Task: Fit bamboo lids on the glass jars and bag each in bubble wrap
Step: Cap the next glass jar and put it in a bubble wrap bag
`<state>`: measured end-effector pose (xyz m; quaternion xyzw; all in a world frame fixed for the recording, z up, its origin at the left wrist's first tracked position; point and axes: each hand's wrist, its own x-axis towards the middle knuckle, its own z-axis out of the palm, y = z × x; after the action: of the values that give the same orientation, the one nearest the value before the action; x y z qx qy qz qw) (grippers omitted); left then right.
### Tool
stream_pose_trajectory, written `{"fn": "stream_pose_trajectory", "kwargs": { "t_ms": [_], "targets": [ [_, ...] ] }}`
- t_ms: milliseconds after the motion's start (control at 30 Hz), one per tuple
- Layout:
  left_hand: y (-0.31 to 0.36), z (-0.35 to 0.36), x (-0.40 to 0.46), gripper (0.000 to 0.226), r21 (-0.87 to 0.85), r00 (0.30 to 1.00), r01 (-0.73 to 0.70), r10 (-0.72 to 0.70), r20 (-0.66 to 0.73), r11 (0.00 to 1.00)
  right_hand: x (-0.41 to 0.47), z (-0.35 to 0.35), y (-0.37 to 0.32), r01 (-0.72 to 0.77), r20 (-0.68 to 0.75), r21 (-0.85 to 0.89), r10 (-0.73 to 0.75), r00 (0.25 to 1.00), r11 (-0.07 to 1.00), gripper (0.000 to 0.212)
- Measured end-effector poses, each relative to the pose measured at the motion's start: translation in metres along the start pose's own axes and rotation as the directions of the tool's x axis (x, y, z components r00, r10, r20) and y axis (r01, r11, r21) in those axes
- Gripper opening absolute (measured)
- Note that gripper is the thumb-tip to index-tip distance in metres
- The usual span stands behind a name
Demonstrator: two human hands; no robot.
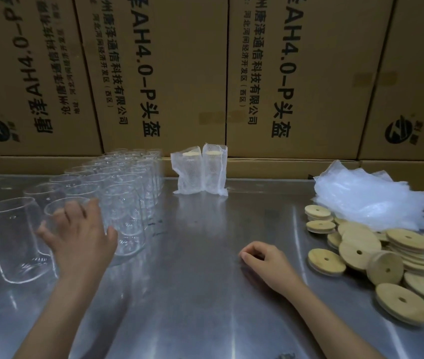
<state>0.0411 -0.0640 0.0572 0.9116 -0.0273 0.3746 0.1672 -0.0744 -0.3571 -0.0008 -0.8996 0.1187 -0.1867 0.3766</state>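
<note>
left hand [76, 229]: fingers curled round glass jar [76, 216], counter's [192, 281] left side | right hand [265, 260]: loosely curled, grasping nothing, resting mid-counter | bamboo lids [387, 255]: right edge

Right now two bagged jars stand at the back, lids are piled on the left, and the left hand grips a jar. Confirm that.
Not quite: the head view shows the lids piled on the right. The two bagged jars do stand at the back, and the left hand grips a jar.

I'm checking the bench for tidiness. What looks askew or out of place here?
One round bamboo lid in the loose heap on the right stands on edge. One of the two bubble-wrapped glass jars at the back leans. Nothing looks spilled or broken.
</note>
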Motion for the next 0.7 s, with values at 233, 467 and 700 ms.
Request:
{"fn": "stream_pose_trajectory", "kwargs": {
  "t_ms": [233,467,700],
  "targets": [
    [0.037,-0.020,-0.058,0.045,-0.201,0.884,-0.407,0.329,-0.334,0.891,0.003,0.002,0.004,-0.003,-0.010,0.047,0.003,1.000,0.999,0.017],
    [0.125,-0.007,-0.085,0.049,-0.517,0.720,-0.685,0.589,-0.367,0.514,-0.002,-0.001,-0.007,0.002,-0.059,0.459,0.029,0.998,0.888,0.040],
    [0.173,0.037,-0.092,0.105,-0.828,0.811,-0.449,0.542,-0.220,0.335,0.002,-0.004,-0.007,-0.081,-0.099,0.621,0.181,0.979,0.780,0.057]
  ]
}}
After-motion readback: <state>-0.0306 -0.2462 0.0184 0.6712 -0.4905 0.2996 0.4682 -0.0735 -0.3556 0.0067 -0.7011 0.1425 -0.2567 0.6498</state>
